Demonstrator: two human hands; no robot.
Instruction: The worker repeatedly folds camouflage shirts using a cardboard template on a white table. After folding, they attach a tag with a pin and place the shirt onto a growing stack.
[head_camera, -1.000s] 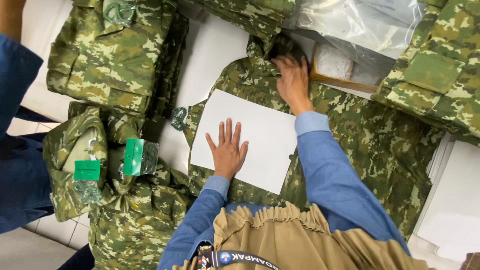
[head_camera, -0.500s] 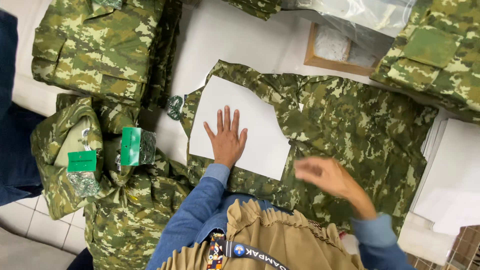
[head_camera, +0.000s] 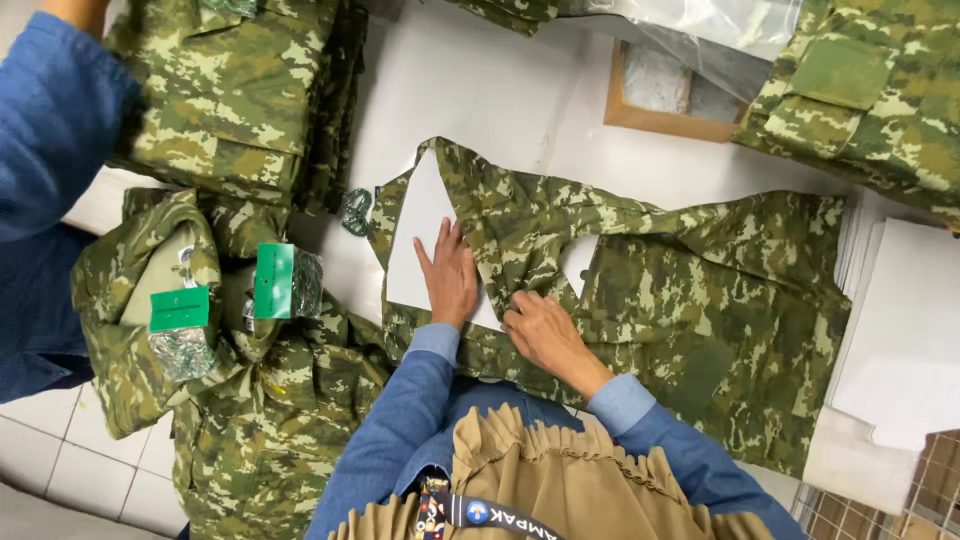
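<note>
A green camouflage garment (head_camera: 680, 290) lies spread on the white table (head_camera: 480, 90). A white card sheet (head_camera: 420, 240) sits on it, now partly covered by a folded-over sleeve. My left hand (head_camera: 448, 272) presses flat on the card, fingers together. My right hand (head_camera: 545, 330) pinches the folded cloth edge just right of the left hand, beside the card's lower corner. Both sleeves are blue.
Stacks of folded camouflage garments (head_camera: 240, 90) lie at the upper left and upper right (head_camera: 860, 110). More garments with green tags (head_camera: 180, 308) hang at the left. A wooden tray (head_camera: 665, 95) and white sheets (head_camera: 900, 320) sit at the right. Another person's blue sleeve (head_camera: 55, 130) is far left.
My right hand came back from the far collar, swept down to my side, and has folded a sleeve over the card. The left hand stayed on the card.
</note>
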